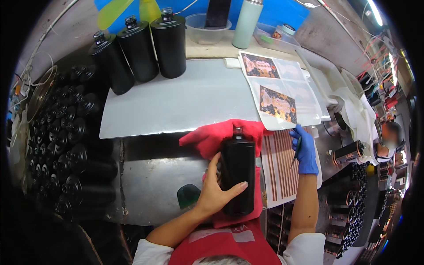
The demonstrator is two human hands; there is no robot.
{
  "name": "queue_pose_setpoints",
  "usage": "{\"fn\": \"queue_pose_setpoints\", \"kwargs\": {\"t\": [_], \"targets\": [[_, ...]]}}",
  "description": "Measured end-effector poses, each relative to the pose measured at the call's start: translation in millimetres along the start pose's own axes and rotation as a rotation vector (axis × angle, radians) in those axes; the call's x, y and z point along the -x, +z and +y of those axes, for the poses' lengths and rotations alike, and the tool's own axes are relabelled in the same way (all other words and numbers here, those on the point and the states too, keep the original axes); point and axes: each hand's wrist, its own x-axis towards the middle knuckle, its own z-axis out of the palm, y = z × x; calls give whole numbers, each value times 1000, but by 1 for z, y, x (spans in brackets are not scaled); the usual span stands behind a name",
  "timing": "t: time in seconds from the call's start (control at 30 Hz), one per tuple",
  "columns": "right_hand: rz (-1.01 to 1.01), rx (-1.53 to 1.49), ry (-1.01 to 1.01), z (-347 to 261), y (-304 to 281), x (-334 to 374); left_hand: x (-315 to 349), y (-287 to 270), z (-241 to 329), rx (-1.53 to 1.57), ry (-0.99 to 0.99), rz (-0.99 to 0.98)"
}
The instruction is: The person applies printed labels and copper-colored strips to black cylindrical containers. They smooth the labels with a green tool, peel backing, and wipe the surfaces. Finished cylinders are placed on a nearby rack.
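Right grip (304,152) in blue glove (309,164), left grip (216,193) bare, white sleeves (304,251), red apron (190,254) with pale patch (244,237)

Head camera: worn at head height, aimed downward, wide fisheye.
Bench (150,174): viewed from above, at close range.
Left hand (213,194), right hand (305,152): both framed from the wearer's side.

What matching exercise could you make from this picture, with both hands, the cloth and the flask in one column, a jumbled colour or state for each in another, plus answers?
1. Left hand
2. Right hand
3. Cloth
4. Flask

A. Pale green
B. Red, beneath a black bottle
C. Gloved in blue
D. Bare, against the bottle

Pairs: 1-D, 2-C, 3-B, 4-A
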Motion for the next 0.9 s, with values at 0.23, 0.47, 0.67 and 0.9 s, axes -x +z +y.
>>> {"fn": "queue_pose_setpoints", "kwargs": {"t": [0.23, 0.47, 0.67, 0.9], "targets": [[238, 135, -189, 4, 4, -36, -1, -2, -5, -95, 8, -3], [124, 326, -270, 5, -7, -30, -3, -6, -10, -152, 27, 13], [-120, 118, -63, -22, 0, 17, -3, -8, -5, -152, 24, -12], [281, 223, -172, 2, 9, -27, -6, -6, -10, -150, 42, 18]]}}
